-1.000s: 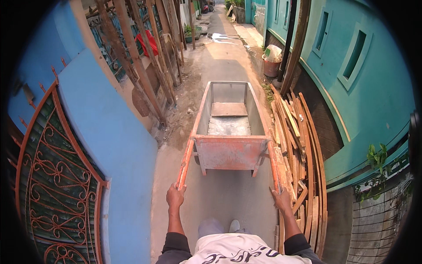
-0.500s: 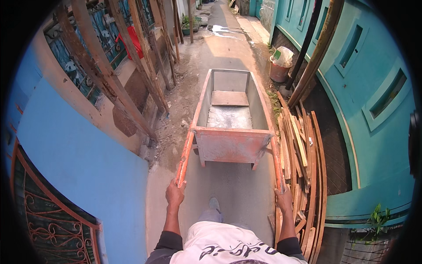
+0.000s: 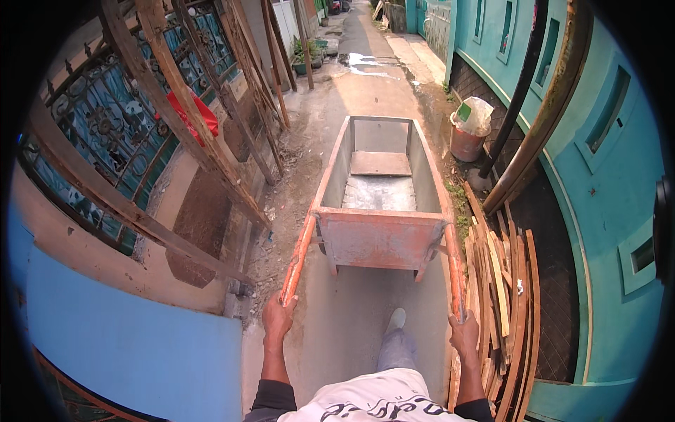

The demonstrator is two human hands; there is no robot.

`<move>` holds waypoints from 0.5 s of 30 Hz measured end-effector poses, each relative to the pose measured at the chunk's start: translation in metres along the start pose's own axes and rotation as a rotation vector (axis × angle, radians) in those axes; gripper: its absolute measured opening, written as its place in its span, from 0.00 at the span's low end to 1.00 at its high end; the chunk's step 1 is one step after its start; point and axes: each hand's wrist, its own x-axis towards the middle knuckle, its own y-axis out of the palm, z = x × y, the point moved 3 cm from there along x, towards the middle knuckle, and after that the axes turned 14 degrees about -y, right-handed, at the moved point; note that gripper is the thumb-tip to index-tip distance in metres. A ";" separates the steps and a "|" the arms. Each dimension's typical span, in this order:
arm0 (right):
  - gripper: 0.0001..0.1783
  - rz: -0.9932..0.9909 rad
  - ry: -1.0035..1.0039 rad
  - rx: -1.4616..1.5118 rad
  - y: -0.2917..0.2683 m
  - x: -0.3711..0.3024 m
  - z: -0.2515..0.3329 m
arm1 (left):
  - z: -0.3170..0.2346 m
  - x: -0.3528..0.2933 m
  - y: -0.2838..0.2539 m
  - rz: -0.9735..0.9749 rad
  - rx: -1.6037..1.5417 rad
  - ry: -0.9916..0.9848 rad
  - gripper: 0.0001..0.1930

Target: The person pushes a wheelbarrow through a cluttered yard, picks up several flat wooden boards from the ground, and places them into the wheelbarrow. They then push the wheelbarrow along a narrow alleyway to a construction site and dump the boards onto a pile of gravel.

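Note:
In front of me is a box-shaped metal handcart [image 3: 380, 243], worn grey inside with orange-painted edges. A flat board [image 3: 380, 163] lies inside toward its far end, and pale dust coats the bottom. My left hand [image 3: 278, 316] is closed around the end of the left orange handle [image 3: 298, 260]. The right orange handle [image 3: 455, 278] is gripped near its end by my right hand [image 3: 464, 333]. Both arms reach forward, and the cart's short rear legs hang above or near the ground; the wheel is hidden beneath the box. One of my shoes [image 3: 396, 320] shows behind the cart.
Long timber strips [image 3: 517, 302] lie along the right, close to the handle. Farther up stand a filled bin [image 3: 467, 141] and leaning poles [image 3: 538, 119] by the turquoise wall. Wooden props [image 3: 204, 162] slant along the left wall. A puddle [image 3: 365, 63] crosses the alley [image 3: 358, 35] ahead.
The cart and I have moved forward along the alley. The bin, timber and props are nearer, and a foot has swung forward. Both hands keep their hold on the handles.

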 end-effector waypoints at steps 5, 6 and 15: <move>0.23 0.052 0.015 -0.026 0.015 0.108 0.051 | -0.101 0.083 -0.010 -0.032 -0.015 0.017 0.23; 0.26 0.084 0.071 0.001 0.013 0.135 0.080 | -0.115 0.105 -0.019 -0.037 -0.006 0.012 0.23; 0.19 0.095 -0.123 0.043 0.049 0.305 0.134 | -0.242 0.234 -0.019 -0.028 0.007 -0.007 0.22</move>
